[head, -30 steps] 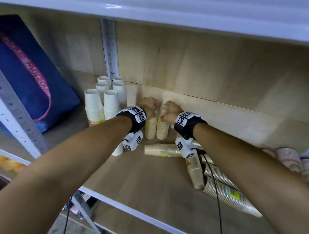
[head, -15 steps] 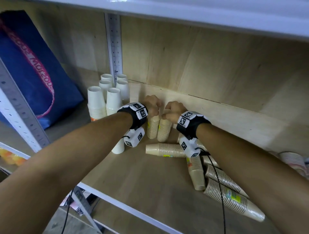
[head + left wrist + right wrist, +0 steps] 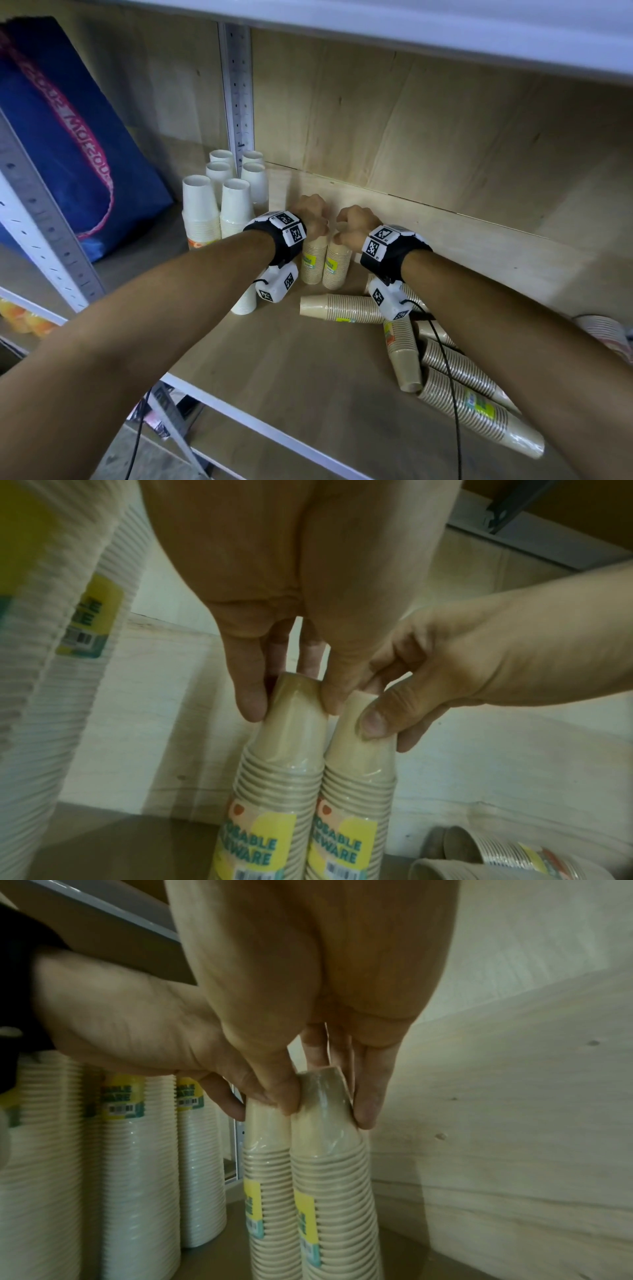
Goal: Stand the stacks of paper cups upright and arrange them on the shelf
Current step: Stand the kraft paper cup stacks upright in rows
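Two tan cup stacks in clear wrap stand upright side by side near the back wall. My left hand (image 3: 314,219) pinches the top of the left stack (image 3: 312,265), thumb and fingers curled round its top cup (image 3: 294,704). My right hand (image 3: 352,224) holds the top of the right stack (image 3: 337,269) the same way (image 3: 325,1096). The two hands touch each other above the stacks. Several more tan stacks (image 3: 342,308) lie on their sides on the shelf board (image 3: 291,370) under my right forearm.
Several white cup stacks (image 3: 236,202) stand upright at the back left by a metal post (image 3: 238,89); one (image 3: 245,303) stands under my left wrist. A blue bag (image 3: 68,137) leans at far left. More cups (image 3: 606,332) lie at far right. The shelf's white front edge (image 3: 257,425) runs below.
Both hands keep their hold on the tops of the two upright tan stacks. Only the head view has shifted slightly.
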